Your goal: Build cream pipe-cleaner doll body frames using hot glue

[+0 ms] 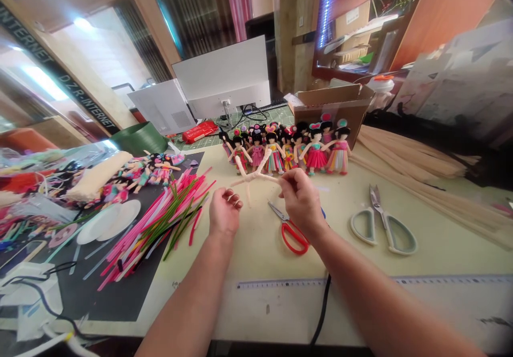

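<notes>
A beige pipe-cleaner doll frame [253, 176] with several thin limbs is held up above the middle of the table. My right hand [300, 196] pinches the end of its right-pointing limb between thumb and fingers. Just below its left-pointing limb is my left hand [225, 210], fingers curled in toward the palm; it appears apart from the frame, and I see nothing in it. Red-handled scissors [294, 238] lie under my right hand, which partly covers them. Behind the frame stands a group of finished dolls [316, 151] in colourful skirts with black hair.
Left lies a pile of pink and green pipe cleaners [160, 223], beside white plates [120, 219]. Grey-handled scissors [385, 223] lie right, near beige pipe cleaners [417, 156]. A ruler [280, 283] runs along the front. Behind are a cardboard box [332, 106] and monitor [224, 74].
</notes>
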The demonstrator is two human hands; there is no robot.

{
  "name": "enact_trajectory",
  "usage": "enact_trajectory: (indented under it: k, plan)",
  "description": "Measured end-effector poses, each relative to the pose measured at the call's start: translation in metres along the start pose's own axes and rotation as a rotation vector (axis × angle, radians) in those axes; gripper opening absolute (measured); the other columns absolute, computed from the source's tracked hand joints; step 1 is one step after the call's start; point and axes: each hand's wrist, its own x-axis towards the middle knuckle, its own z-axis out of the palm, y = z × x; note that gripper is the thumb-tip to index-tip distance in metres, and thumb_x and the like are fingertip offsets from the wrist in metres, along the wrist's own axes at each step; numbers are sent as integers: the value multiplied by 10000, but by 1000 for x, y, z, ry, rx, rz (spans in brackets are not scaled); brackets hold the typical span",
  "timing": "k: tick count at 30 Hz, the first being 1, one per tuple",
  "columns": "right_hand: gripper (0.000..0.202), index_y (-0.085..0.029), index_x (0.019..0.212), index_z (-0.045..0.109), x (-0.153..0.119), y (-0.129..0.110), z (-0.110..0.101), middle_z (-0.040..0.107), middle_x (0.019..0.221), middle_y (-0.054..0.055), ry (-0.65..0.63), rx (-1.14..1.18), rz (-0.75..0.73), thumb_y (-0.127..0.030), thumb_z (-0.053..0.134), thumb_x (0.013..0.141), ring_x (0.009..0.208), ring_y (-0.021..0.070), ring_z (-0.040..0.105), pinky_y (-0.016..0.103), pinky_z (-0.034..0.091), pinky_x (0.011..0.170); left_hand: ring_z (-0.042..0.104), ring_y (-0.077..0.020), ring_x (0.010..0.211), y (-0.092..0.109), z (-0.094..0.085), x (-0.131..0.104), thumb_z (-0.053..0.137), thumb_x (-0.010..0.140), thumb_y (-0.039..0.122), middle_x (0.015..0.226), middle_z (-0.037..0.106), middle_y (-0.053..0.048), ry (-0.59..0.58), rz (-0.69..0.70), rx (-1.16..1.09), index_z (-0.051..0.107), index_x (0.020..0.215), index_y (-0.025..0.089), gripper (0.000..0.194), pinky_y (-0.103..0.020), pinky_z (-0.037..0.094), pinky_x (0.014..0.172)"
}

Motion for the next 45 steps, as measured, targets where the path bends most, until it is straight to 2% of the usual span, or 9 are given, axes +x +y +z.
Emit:
enact_trajectory:
  k: [3,5,10,13,19,31,37,40,45]
  plan:
    - [123,-226,800,470,0,-4,-3,531,799,32,18,-134,-176,-223,460,923,730,169,523,301,429,690,431,-74,540,3,0,-9,605,765,310,585,439,38,-68,324,218,477,586,173,259,-217,332,500]
    - [144,-226,800,471,-2,-6,-2,523,804,43,-8,-201,-284,-197,429,935,749,177,507,306,422,706,415,-75,523,0,1,-17,639,780,400,543,450,29,-192,378,427,568,597,159,311,-218,313,485]
    - [198,-219,804,497,-9,-9,3,538,821,64,-148,-282,-436,-128,380,935,765,183,503,303,413,701,378,-37,433,-12,3,-25,685,737,549,604,568,8,-507,-185,361,677,864,137,431,-183,248,395]
    - [198,-214,823,528,-12,-9,6,563,862,71,-215,-303,-473,-130,389,936,789,183,515,297,412,698,456,-26,477,-14,4,-22,779,685,445,689,613,17,-508,-303,157,645,844,163,350,-150,362,433]
    - [196,-211,837,558,-13,-7,8,568,862,61,-240,-289,-443,-136,408,937,799,177,531,284,414,696,569,-51,559,-12,4,-21,817,666,280,652,614,30,-465,-278,136,652,832,153,266,-157,462,522]
    - [191,-218,822,585,-12,-8,6,574,863,56,-202,-280,-333,-262,456,956,790,173,551,292,430,706,635,-110,663,-11,3,-18,818,625,313,728,671,-22,-412,-98,327,685,872,141,329,-205,409,570]
    - [137,-216,981,600,-9,-14,5,600,954,63,-246,-313,-231,-306,515,921,700,150,556,289,426,658,635,-120,658,-10,2,-12,799,637,352,732,685,-28,-363,27,344,677,878,148,339,-230,423,598]
    - [89,-212,906,619,-7,-29,-5,620,876,46,-401,-374,-189,-272,560,879,692,155,556,285,403,639,635,-123,676,-8,1,-8,794,641,371,749,697,-45,-342,84,350,684,872,141,344,-234,434,614]
    - [155,-226,655,611,-14,-42,-51,638,674,-1,-876,-469,0,-259,616,806,611,145,545,261,349,550,640,-130,683,-5,-1,-5,797,638,385,790,718,-76,-344,135,339,697,862,132,352,-237,444,621]
